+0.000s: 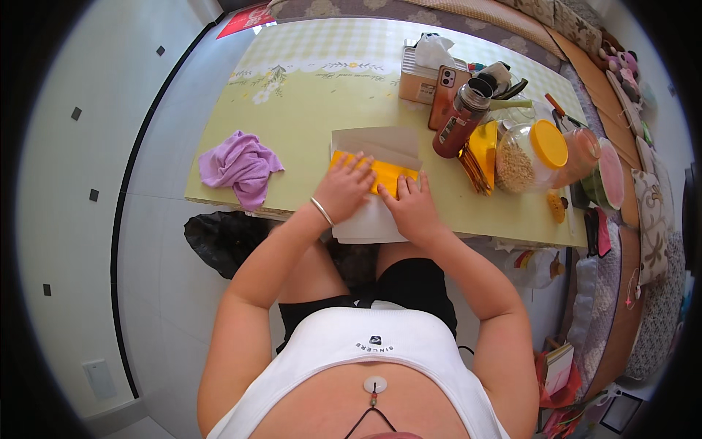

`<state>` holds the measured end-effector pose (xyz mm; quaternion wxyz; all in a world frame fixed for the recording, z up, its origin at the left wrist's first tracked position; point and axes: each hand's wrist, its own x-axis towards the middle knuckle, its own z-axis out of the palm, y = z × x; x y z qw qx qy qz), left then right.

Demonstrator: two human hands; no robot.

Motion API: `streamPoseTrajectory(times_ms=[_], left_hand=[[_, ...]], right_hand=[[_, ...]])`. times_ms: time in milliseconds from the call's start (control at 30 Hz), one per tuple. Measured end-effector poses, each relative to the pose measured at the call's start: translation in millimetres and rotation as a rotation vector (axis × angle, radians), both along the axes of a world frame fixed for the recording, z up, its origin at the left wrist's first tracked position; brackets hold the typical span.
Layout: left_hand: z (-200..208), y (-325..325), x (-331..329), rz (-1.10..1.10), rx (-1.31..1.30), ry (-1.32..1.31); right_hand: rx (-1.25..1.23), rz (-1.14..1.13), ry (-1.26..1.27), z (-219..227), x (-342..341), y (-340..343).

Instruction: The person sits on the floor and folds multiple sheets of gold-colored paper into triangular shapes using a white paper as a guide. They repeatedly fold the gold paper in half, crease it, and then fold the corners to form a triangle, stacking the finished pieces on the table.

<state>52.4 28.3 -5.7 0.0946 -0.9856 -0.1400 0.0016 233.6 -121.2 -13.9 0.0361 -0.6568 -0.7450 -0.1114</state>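
A strip of shiny gold paper [386,174] lies across a grey-and-white sheet [376,140] at the table's near edge. My left hand [346,187], with a silver bangle on its wrist, rests flat on the left part of the gold paper, fingers spread. At the right end of the strip, my right hand [411,206] lies with its fingers stretched out over the gold paper's edge. Below the strip, the white lower part of the sheet [369,224] reaches the table's front edge. Whether the gold paper is folded, I cannot tell.
On the table [307,110], a crumpled purple cloth [240,167] lies left. To the right stand a tissue box [418,82], phone [445,95], dark red flask [462,121], gold packets [480,155] and a yellow-lidded jar [518,162]. A black bag [219,238] hangs below.
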Motion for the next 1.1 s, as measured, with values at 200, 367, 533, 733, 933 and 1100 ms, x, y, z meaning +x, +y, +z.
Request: streamPoseTrajectory(times_ms=[200,367,533,733,933,1100], left_hand=[[-7.3,-27.2,-13.3,-0.023,-0.255,-0.194],[2.9,-23.8,5.5,0.003,-0.302,-0.367],[-10.6,-41.3,23.1,0.158,-0.415,-0.558],[-22.3,-45.2,35.3,0.353,-0.496,-0.929],[-23.0,-42.9,39.4,0.508,-0.512,-0.884],[-27.2,-39.9,40.9,0.563,-0.575,-0.825]], right_hand=[[0.108,0.049,0.081,-15.6,18.2,-14.6],[0.161,0.104,0.071,2.5,22.5,-1.6],[0.217,-0.021,0.461,4.2,8.1,4.6],[0.287,-0.214,0.888,-9.2,13.8,19.2],[0.323,0.105,0.378,-15.2,0.7,7.3],[0.103,0.097,0.429,-12.6,-11.4,-3.0]])
